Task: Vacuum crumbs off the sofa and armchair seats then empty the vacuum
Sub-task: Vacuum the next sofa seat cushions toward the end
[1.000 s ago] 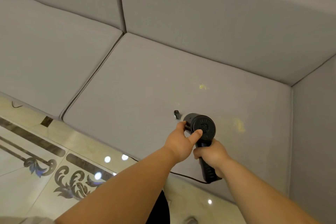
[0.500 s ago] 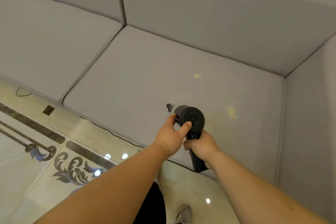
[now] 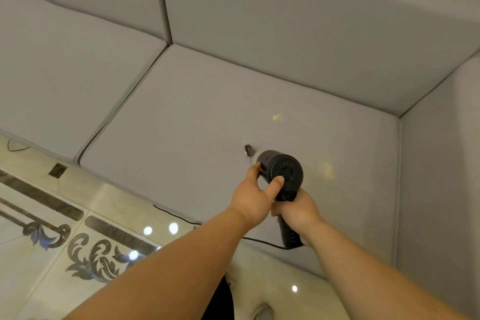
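Black vacuum (image 3: pixel 285 173), nozzle seemingly clear.

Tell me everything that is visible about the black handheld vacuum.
The handheld vacuum is black, plastic-looking, with a round rear cap facing the camera, a narrow nozzle tip on the grey seat cushion, and a black cord at the handle's end. The right hand grips the handle; the left hand holds the body, thumb on the cap.

vacuum (image 3: pixel 283 174) nozzle tip too small to read, handle mostly hidden (right hand (image 3: pixel 298 213))

No text, label, brand or number can be read anywhere.
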